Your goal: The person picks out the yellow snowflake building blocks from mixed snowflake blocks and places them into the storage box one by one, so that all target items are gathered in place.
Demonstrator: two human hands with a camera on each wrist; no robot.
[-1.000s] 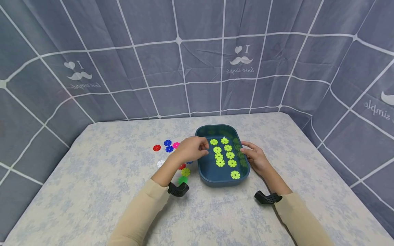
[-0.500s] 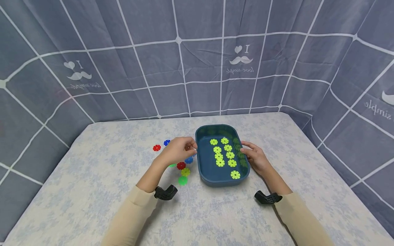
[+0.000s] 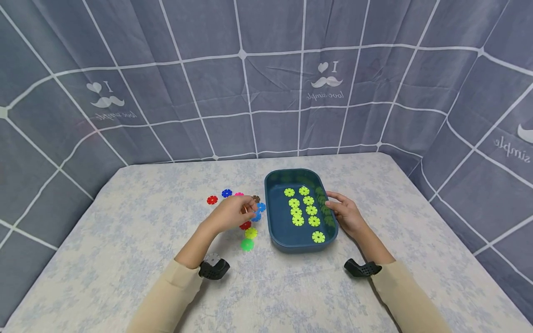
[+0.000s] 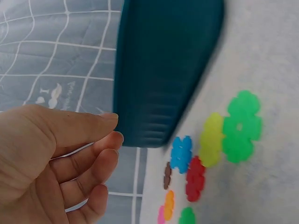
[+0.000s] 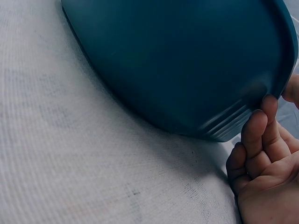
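Observation:
A dark teal plastic tub (image 3: 300,247) stands on the table with several yellow-green snowflake discs (image 3: 311,210) lying flat on its floor. My left hand (image 3: 226,214) hovers just left of the tub, above a scatter of coloured snowflake discs. Its fingers (image 4: 88,163) are loosely bent and the thumb lies close to the index finger, with nothing seen between them. A blue disc (image 3: 261,207) and a brown disc (image 3: 256,199) lie by its fingertips. My right hand (image 3: 349,216) holds the tub's right side, thumb at the rim and fingers (image 5: 254,128) against the outer wall.
Below the left hand lie a red disc (image 3: 245,225), a yellow disc (image 3: 251,233) and a green disc (image 3: 247,244). Farther left are another red disc (image 3: 212,200) and a dark blue disc (image 3: 226,193). A grey checked curtain (image 3: 270,83) hangs behind the table.
My left hand has drawn back from over the tub's left rim, moving left and slightly down over the loose discs. The right hand and the tub have stayed put.

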